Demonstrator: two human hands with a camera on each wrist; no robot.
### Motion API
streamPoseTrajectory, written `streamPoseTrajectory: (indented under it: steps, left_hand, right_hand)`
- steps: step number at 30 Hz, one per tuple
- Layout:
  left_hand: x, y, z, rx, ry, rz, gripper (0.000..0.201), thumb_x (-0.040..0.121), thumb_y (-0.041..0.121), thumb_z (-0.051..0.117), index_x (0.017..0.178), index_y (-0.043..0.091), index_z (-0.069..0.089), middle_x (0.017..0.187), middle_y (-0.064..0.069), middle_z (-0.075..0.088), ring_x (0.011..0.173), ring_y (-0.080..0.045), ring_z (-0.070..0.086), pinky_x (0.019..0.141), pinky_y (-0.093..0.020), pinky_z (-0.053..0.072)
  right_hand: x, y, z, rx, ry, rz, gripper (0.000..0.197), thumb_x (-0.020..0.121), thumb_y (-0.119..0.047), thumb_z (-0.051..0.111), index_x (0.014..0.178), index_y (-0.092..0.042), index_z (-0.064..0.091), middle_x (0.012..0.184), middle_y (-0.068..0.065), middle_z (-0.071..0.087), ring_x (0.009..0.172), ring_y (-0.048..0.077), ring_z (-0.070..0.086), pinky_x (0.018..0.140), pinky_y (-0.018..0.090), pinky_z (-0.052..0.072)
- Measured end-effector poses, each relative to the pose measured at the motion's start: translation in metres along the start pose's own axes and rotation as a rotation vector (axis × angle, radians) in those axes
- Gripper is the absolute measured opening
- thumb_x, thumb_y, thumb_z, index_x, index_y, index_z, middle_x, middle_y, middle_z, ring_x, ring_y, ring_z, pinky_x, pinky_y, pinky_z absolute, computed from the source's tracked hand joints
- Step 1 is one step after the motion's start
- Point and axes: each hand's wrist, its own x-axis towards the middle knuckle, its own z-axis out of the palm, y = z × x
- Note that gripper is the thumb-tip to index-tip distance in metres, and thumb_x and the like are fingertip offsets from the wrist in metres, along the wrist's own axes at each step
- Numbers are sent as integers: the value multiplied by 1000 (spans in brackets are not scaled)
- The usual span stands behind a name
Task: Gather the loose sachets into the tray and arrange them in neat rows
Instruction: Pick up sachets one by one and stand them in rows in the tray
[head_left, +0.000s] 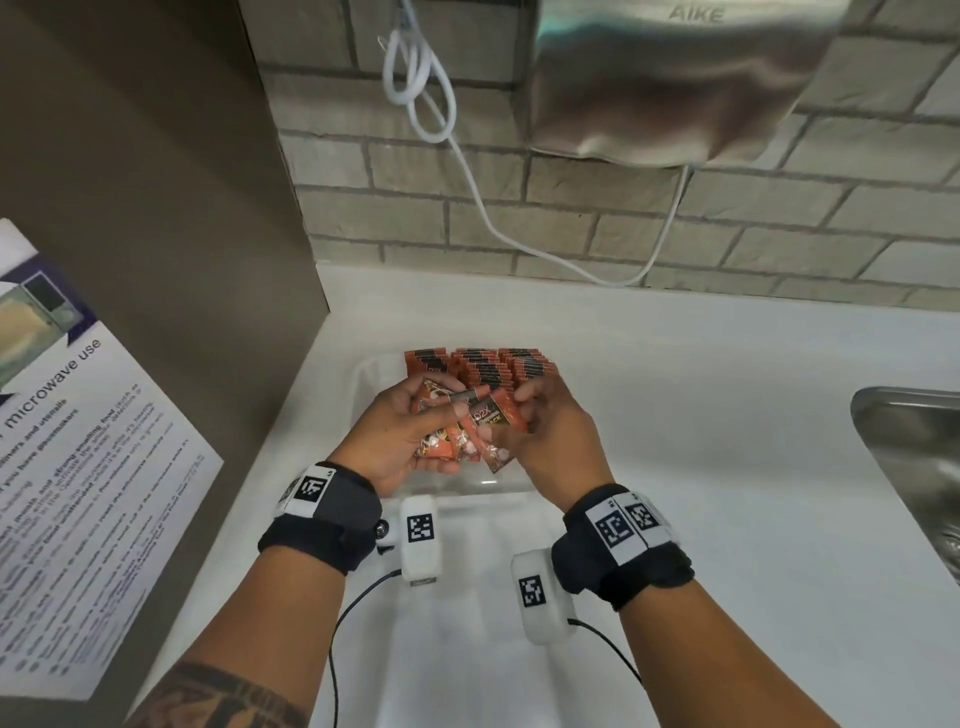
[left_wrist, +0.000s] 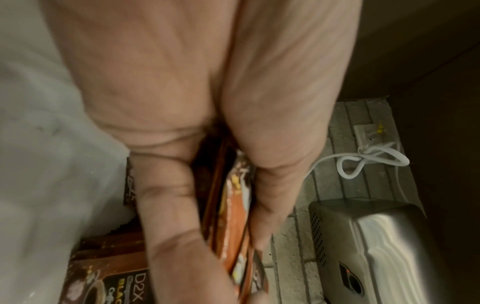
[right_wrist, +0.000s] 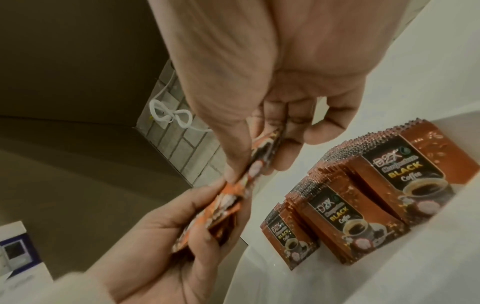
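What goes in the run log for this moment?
left hand: holds sachet bundle | right hand: pinches it | tray: three rows

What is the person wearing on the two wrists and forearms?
Each wrist carries a black fabric strap: the left wrist strap and the right wrist strap both bear white tags with black square codes. A white camera box with a thin black cable hangs under each. The left forearm shows a dark tattoo. No sleeves are visible.

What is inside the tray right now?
Three upright rows of sachets fill the far end of the tray. Both hands, holding a bundle, cover its near part.
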Motion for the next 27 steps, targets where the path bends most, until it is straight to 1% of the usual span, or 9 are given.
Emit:
streamPoseTrajectory:
  steps: [2,5,7,10,13,16,20,25,27]
  left_hand:
    - [0,2,1,9,-9,3,31,89,17,75,117,15,63,117,-7,73,85,-28,74,55,-35,58]
    - [0,6,-1,-8,-4,14,27,87,17,75,112,18,65,121,-12,70,86,-31,74,53,-34,57]
    - [0,9,-4,-21,9,19,28,83,20,76,109,21,66,123,-13,70,88,-33,74,53,-34,57]
    - [0,13,-8,-15,-2,26,32,79,22,78,108,22,66,122,-12,70,91,-38,73,51,-32,56]
    - [0,15,-8,10,-24,38,33,78,21,79,108,21,66,119,-10,72,85,-35,74,49,-30,55]
    - [1,16,-4,25,-35,43,33,78,23,79,108,21,66,111,-9,73,78,-28,73,49,-30,56]
    - [-1,18,-5,-9,-44,11,21,90,29,67,110,22,65,109,-7,74,85,-29,73,54,-34,59]
    - [1,16,-14,-166,-12,-3,28,94,1,57,116,16,66,113,-12,71,88,-30,72,58,-36,61]
    - [4,15,-13,-193,74,26,27,96,0,57,118,13,64,109,-12,71,83,-27,73,57,-35,61]
  right_hand:
    - [7,-1,-5,61,-67,85,51,71,-27,89,106,-24,52,94,4,66,84,22,68,75,37,57]
    - [14,-1,-12,71,-110,105,34,75,-34,81,97,-21,59,90,5,73,82,26,72,79,49,60]
    - [16,-4,-18,148,-125,138,20,87,-18,70,105,-13,61,94,9,75,81,25,74,82,49,60]
    - [18,-10,-23,400,-186,192,23,96,4,48,115,-9,47,108,17,71,88,26,75,86,52,58]
    - [20,-12,-15,453,-268,155,37,94,-14,67,121,-24,44,125,14,61,95,23,71,75,42,61]
    - [24,-12,0,338,-346,138,62,68,-37,90,119,-36,56,129,5,61,114,25,66,84,45,61]
    - [28,-9,5,459,-319,162,47,78,-5,82,118,-19,60,118,14,68,107,32,69,85,52,59]
    - [30,-8,-4,569,-278,197,44,79,10,69,115,-14,59,115,21,69,95,36,72,72,44,59]
    - [30,-7,-5,657,-237,245,44,83,14,58,118,-12,55,111,26,70,95,40,72,80,52,60]
